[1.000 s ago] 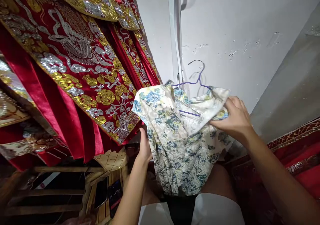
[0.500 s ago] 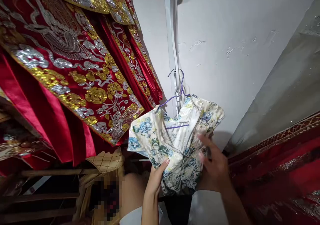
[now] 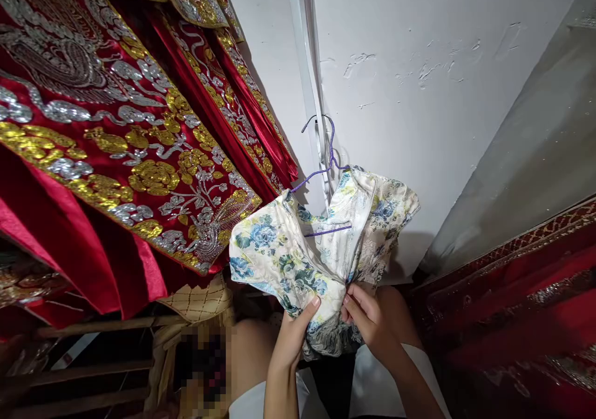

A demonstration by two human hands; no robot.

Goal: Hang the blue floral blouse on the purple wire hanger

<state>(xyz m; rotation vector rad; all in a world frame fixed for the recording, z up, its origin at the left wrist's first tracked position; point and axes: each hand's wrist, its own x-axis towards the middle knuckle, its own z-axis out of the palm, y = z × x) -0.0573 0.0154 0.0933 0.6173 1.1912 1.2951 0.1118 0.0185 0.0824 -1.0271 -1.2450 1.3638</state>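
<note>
A cream dress (image 3: 267, 236) with blue and green flowers, short sleeves and a V neckline hangs on a purple hanger (image 3: 331, 149) in front of me. My left hand (image 3: 298, 326) grips its front at the lower left, thumb on top and the other fingers hidden behind the cloth. At the bottom of the neckline my right hand (image 3: 365, 313) is closed, its thumb and fingertips pinching the dress front. Below the hands the cloth is gathered and bunched, with a fringed edge.
Red garments (image 3: 153, 177) with gold and silver sequins hang at the left. A white strip (image 3: 305, 53) runs down the white wall (image 3: 395, 90) behind the hanger. Wooden rails (image 3: 93, 369) stand low on the left; dark red beaded fabric (image 3: 521, 319) lies at the right.
My right hand has moved left and down from the dress's right side, closing on the bottom of the neckline. My left hand keeps its hold. The view has shifted slightly.
</note>
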